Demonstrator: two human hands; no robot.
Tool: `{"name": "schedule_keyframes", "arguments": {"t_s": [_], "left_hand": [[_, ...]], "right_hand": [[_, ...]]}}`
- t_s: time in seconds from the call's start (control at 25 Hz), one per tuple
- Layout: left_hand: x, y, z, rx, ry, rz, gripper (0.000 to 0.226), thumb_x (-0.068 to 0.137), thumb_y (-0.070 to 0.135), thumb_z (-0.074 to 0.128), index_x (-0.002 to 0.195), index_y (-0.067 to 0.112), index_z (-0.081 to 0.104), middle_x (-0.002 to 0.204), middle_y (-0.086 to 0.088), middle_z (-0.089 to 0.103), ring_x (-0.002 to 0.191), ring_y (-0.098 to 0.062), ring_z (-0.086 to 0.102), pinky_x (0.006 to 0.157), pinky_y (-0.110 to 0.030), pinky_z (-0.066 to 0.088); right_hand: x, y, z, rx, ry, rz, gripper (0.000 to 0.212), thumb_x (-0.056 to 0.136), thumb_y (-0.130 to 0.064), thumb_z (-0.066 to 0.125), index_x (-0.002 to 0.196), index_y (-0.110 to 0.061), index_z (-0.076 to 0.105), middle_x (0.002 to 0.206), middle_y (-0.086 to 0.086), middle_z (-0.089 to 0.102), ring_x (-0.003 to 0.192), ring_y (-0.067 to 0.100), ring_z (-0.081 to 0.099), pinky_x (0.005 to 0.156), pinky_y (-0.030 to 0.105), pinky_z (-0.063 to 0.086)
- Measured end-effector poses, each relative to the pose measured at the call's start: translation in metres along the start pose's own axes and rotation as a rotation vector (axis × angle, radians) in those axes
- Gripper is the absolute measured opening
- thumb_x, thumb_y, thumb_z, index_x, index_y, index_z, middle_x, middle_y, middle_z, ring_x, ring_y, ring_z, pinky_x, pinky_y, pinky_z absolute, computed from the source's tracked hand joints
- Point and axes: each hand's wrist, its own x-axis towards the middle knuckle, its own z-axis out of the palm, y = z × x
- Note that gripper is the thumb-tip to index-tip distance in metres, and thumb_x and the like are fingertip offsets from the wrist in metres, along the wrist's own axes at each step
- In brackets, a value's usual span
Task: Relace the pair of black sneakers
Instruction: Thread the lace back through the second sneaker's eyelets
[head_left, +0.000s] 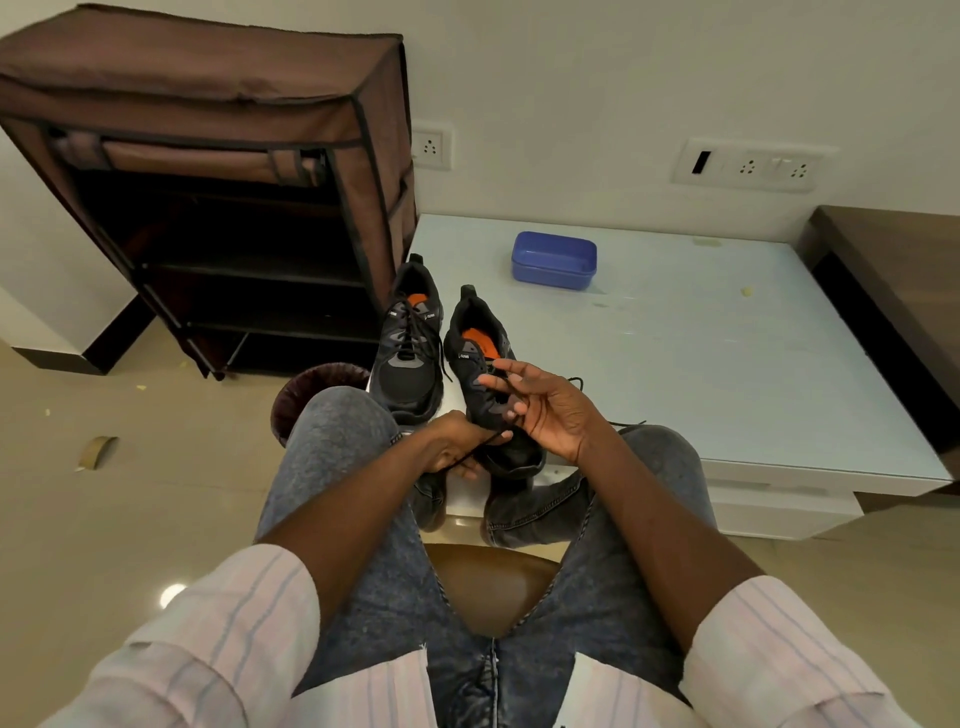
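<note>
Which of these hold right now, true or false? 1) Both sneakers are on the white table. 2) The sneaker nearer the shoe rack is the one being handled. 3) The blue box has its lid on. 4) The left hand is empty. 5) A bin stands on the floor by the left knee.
1) True: both sneakers rest on the white table.
2) False: the left sneaker by the shoe rack sits untouched, laced; the hands work at the right sneaker.
3) True: the blue box is closed.
4) False: the left hand grips a black lace; the right hand pinches lace too.
5) True: the bin stands there.
</note>
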Motion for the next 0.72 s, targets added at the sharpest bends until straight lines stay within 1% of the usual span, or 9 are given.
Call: {"name": "schedule_keyframes", "arguments": {"t_s": [0.08, 0.2, 0.28, 0.36, 0.48, 0.52, 0.56, 0.64, 0.72], "left_hand": [[0.002, 0.001, 0.001, -0.045, 0.037, 0.025, 0.048, 0.085, 0.036, 0.078, 0.117, 0.005, 0.062, 0.088, -0.010, 0.072, 0.062, -0.018, 0.066, 0.070, -0.034, 0.060], [0.007, 0.002, -0.007, -0.104, 0.183, 0.083, 0.056, 0.082, 0.031, 0.081, 0.121, -0.001, 0.056, 0.093, -0.013, 0.067, 0.059, -0.018, 0.067, 0.054, -0.031, 0.059], [0.011, 0.003, -0.012, -0.052, 0.251, 0.120, 0.064, 0.082, 0.033, 0.080, 0.123, -0.007, 0.053, 0.100, -0.019, 0.066, 0.058, -0.025, 0.070, 0.050, -0.031, 0.057], [0.011, 0.002, -0.012, 0.030, 0.256, 0.128, 0.058, 0.086, 0.037, 0.075, 0.117, -0.007, 0.054, 0.098, -0.023, 0.067, 0.057, -0.030, 0.072, 0.049, -0.033, 0.058], [-0.005, 0.002, -0.011, 0.274, 0.239, 0.085, 0.047, 0.094, 0.048, 0.062, 0.094, 0.001, 0.059, 0.081, -0.016, 0.071, 0.065, -0.031, 0.073, 0.063, -0.037, 0.062], [-0.008, 0.003, -0.012, 0.401, 0.286, 0.100, 0.046, 0.094, 0.049, 0.060, 0.090, 0.003, 0.061, 0.081, -0.013, 0.072, 0.069, -0.028, 0.074, 0.067, -0.036, 0.061], [-0.009, 0.005, -0.012, 0.512, 0.381, 0.179, 0.042, 0.093, 0.047, 0.063, 0.092, 0.005, 0.062, 0.089, -0.011, 0.073, 0.078, -0.026, 0.073, 0.074, -0.036, 0.060], [-0.010, 0.013, -0.017, 0.506, 0.512, 0.525, 0.040, 0.085, 0.034, 0.075, 0.115, 0.012, 0.061, 0.118, -0.004, 0.063, 0.105, -0.019, 0.061, 0.094, -0.038, 0.051], [-0.013, 0.022, -0.024, 0.370, 0.357, 0.826, 0.068, 0.078, 0.022, 0.081, 0.138, 0.018, 0.051, 0.133, -0.003, 0.057, 0.123, -0.015, 0.051, 0.107, -0.032, 0.040]], "right_hand": [[-0.003, -0.007, -0.004, -0.009, 0.030, -0.030, 0.029, 0.093, -0.005, 0.049, 0.121, -0.003, 0.057, 0.109, 0.019, 0.069, 0.048, 0.009, 0.049, 0.054, 0.023, 0.047], [-0.003, -0.017, -0.014, 0.033, 0.157, -0.110, 0.025, 0.093, -0.011, 0.049, 0.114, -0.003, 0.060, 0.086, 0.011, 0.066, 0.044, 0.010, 0.045, 0.042, 0.020, 0.036], [-0.003, -0.021, -0.020, 0.103, 0.251, -0.162, 0.021, 0.091, -0.013, 0.052, 0.108, -0.004, 0.061, 0.081, 0.011, 0.062, 0.042, 0.011, 0.043, 0.038, 0.020, 0.031], [-0.004, -0.023, -0.021, 0.142, 0.313, -0.199, 0.017, 0.091, -0.013, 0.054, 0.103, -0.005, 0.062, 0.079, 0.011, 0.065, 0.042, 0.012, 0.045, 0.037, 0.020, 0.031], [-0.004, -0.026, -0.024, 0.173, 0.334, -0.245, 0.013, 0.092, -0.009, 0.052, 0.099, -0.005, 0.062, 0.080, 0.011, 0.069, 0.043, 0.012, 0.049, 0.036, 0.019, 0.034], [-0.004, -0.027, -0.026, 0.147, 0.325, -0.246, 0.011, 0.093, -0.007, 0.051, 0.096, -0.005, 0.061, 0.079, 0.011, 0.070, 0.041, 0.012, 0.048, 0.036, 0.019, 0.033], [-0.004, -0.028, -0.027, 0.082, 0.306, -0.234, 0.008, 0.093, -0.006, 0.050, 0.093, -0.005, 0.058, 0.078, 0.011, 0.070, 0.039, 0.012, 0.046, 0.034, 0.019, 0.032], [-0.004, -0.025, -0.026, -0.141, 0.233, -0.156, 0.008, 0.094, -0.004, 0.051, 0.087, -0.006, 0.055, 0.076, 0.012, 0.068, 0.034, 0.011, 0.042, 0.031, 0.017, 0.028], [-0.003, -0.017, -0.019, -0.347, 0.132, -0.072, 0.012, 0.096, -0.004, 0.052, 0.084, -0.005, 0.054, 0.074, 0.013, 0.066, 0.032, 0.010, 0.039, 0.030, 0.016, 0.026]]}}
